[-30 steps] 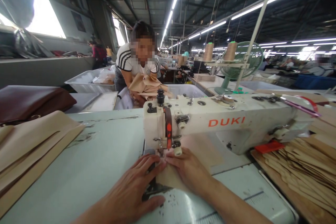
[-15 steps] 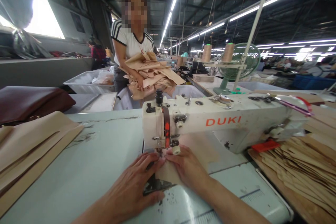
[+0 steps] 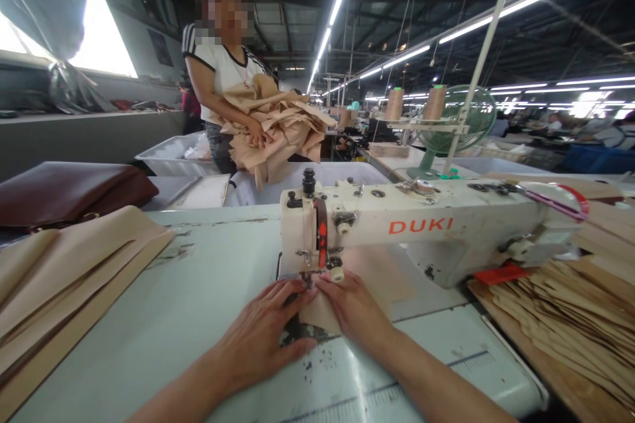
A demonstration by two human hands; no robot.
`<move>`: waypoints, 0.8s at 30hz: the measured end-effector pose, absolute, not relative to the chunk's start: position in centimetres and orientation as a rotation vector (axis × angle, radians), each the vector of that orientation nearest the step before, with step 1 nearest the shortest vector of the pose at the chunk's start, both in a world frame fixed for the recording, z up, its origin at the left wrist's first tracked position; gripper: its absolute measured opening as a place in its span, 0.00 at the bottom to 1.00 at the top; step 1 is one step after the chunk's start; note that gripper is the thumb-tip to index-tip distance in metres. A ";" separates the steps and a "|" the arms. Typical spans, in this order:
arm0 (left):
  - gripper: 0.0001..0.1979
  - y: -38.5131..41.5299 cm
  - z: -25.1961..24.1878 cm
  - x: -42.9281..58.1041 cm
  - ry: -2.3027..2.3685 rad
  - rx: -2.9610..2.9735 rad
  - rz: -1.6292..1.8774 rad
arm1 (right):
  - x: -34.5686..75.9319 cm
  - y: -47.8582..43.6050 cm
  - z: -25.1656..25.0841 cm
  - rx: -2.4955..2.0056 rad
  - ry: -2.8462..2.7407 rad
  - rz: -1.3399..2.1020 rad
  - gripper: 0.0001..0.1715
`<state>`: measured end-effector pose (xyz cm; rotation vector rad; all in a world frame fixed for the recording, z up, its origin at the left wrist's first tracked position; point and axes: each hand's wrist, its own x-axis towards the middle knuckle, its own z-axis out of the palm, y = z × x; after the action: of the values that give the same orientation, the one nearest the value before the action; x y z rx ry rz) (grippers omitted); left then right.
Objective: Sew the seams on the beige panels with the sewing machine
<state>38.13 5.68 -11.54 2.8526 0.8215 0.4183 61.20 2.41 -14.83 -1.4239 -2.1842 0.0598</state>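
Pale tan sheet (image 3: 320, 314), smooth and flat
Left hand (image 3: 260, 324): thumb apart from fingers; right hand (image 3: 356, 309): cannot tell its grip.

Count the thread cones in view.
2 that I can make out: the left thread cone and the right thread cone, side by side on the thread stand, the right one nearer the green fan. Others may be hidden in the background.

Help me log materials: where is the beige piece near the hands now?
In the head view, below centre, the beige piece lies beneath the sewing machine's needle end, the left hand at its left side and the right hand on it.
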 end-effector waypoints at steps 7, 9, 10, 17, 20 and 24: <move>0.34 5.3 -11.5 38.1 0.794 2.849 0.426 | 60.9 2.1 -14.9 -1.641 -2.079 -0.241 0.21; 0.34 5.2 -11.7 38.1 0.786 2.855 0.430 | 60.9 2.0 -15.0 -1.666 -2.060 -0.249 0.21; 0.33 5.2 -11.7 38.2 0.784 2.857 0.435 | 60.9 1.9 -15.0 -1.675 -2.059 -0.252 0.21; 0.32 4.7 -11.5 38.5 0.787 2.859 0.506 | 60.8 1.6 -14.8 -1.712 -2.089 -0.264 0.22; 0.32 4.6 -11.3 38.4 0.784 2.855 0.516 | 60.7 1.4 -14.6 -1.721 -2.101 -0.261 0.22; 0.33 4.5 -11.3 38.4 0.798 2.842 0.504 | 60.6 1.4 -14.4 -1.740 -2.114 -0.245 0.22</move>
<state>38.43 4.45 -11.30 2.8420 0.7982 0.5036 60.60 1.38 -14.39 -1.7396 -2.1137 -0.2451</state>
